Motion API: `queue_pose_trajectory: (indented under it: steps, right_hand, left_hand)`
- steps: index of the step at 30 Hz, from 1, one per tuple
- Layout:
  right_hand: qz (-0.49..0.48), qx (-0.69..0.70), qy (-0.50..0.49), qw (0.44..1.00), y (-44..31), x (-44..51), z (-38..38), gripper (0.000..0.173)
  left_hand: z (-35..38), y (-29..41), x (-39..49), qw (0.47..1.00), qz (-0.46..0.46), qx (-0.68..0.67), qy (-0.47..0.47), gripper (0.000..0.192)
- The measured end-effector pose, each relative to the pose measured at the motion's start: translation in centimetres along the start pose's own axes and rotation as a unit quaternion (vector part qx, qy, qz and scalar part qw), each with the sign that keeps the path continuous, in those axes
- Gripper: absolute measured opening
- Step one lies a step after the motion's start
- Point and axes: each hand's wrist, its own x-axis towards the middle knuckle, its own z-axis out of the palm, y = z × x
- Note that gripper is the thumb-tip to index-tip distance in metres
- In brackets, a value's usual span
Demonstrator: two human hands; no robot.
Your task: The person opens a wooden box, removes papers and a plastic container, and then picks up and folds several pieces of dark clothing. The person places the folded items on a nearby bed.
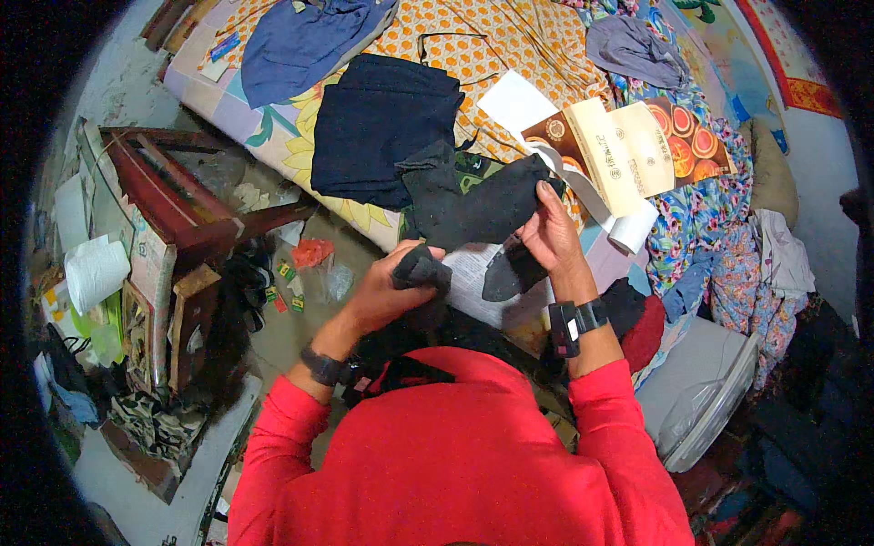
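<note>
My left hand (392,290) is closed around a bunched part of dark grey cloth (422,269), probably a sock. My right hand (553,235) pinches the upper edge of a dark grey knit piece (488,211), which looks like a sock and spreads leftward over the bed. Below the right fingers hangs another dark, sock-like piece (512,269), over a printed paper sheet (468,269). Just beyond lies folded navy clothing (386,130), with a bit of camouflage cloth (474,167) beside it. Whether the grey pieces are joined cannot be told.
On the bed also lie eyeglasses (454,35), a blue garment (307,44), a grey cap-like cloth (635,51), flattened printed packaging (614,150) and a white roll (631,228). A reddish wooden stool (171,198) stands left. At right is a lidded plastic bin (710,396).
</note>
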Motion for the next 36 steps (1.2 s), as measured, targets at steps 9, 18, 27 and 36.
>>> queue_pose_trajectory:
  steps: [9, 18, 27, 36]
  right_hand:
    - [0.018, -0.019, 0.070, 0.997, 0.1, -1.8, -2.7, 0.026]
    - [0.018, -0.096, 0.128, 0.987, -0.9, -3.7, -0.9, 0.027]
    - [-0.110, -0.218, 0.018, 0.970, -3.0, -7.3, 4.3, 0.033]
    - [-0.175, -0.631, -0.214, 0.725, 5.0, -8.9, 3.9, 0.032]
  left_hand:
    - [3.8, -1.7, -0.1, 0.926, -0.192, -0.324, -0.034, 0.046]
    - [6.5, -5.5, -0.1, 0.918, -0.203, -0.339, -0.034, 0.048]
    - [5.3, -5.8, -0.7, 0.877, -0.241, -0.413, 0.051, 0.023]
    - [6.7, -5.2, 1.2, 0.826, -0.204, -0.522, 0.053, 0.042]
